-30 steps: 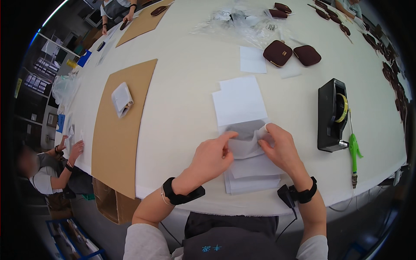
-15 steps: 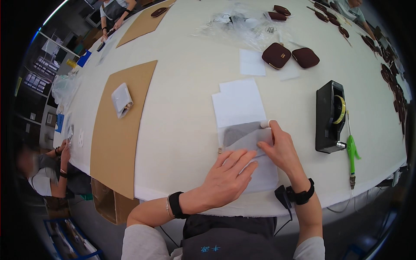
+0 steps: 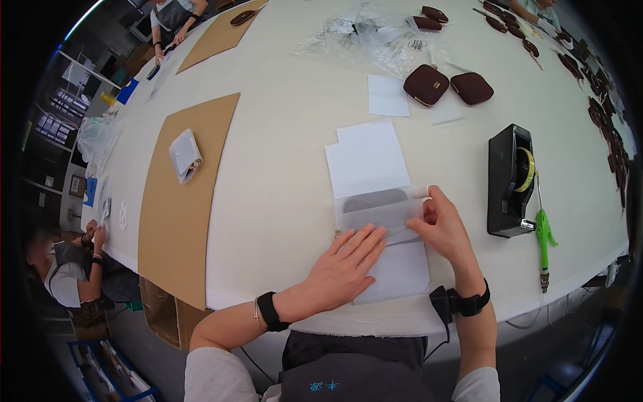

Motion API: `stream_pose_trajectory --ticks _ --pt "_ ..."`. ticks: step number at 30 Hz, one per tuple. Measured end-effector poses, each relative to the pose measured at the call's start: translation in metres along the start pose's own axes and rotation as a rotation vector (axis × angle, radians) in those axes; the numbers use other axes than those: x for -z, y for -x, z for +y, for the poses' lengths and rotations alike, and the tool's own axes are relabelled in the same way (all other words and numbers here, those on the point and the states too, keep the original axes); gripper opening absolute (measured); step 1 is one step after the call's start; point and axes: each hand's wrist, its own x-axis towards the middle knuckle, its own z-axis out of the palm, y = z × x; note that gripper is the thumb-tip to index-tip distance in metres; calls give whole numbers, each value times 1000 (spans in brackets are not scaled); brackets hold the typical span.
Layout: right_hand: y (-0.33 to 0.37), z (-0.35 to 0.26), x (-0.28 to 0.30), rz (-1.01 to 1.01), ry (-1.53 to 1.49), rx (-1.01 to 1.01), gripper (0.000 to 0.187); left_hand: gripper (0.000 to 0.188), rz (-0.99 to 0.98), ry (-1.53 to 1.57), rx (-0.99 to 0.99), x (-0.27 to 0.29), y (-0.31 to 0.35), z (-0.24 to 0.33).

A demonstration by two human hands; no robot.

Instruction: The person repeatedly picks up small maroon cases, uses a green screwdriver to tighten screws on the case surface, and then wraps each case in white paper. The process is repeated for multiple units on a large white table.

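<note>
The left hand (image 3: 341,271), well to the left of the black tape dispenser (image 3: 512,181), now lies flat on the translucent sheet (image 3: 395,212); half a second ago it is a blur over the same spot. Its fingers are straight and slightly spread, pressing rather than gripping. The right hand (image 3: 445,224), between the left hand and the dispenser, curls at the sheet's right edge, thumb and forefinger a little apart; whether they pinch it, I cannot tell.

The sheet, also left of the dispenser, has changed from a slanting, raised flap to a flatter band over a dark shape (image 3: 375,199) showing through it, so the covering looks smoother and closer. White paper (image 3: 368,161) stretches beyond it, left of the dispenser. Two dark red pouches (image 3: 426,86) sit beyond the dispenser, toward its left, out of both hands' reach.
</note>
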Motion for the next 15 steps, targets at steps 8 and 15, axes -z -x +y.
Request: stream_pose_trajectory --ticks 8,15 --pt "28 -13 17 233 191 17 33 63 30 21 -17 1 0 -4" --pt "93 -11 116 963 431 161 18 58 28 62 -22 5 -8 -14"
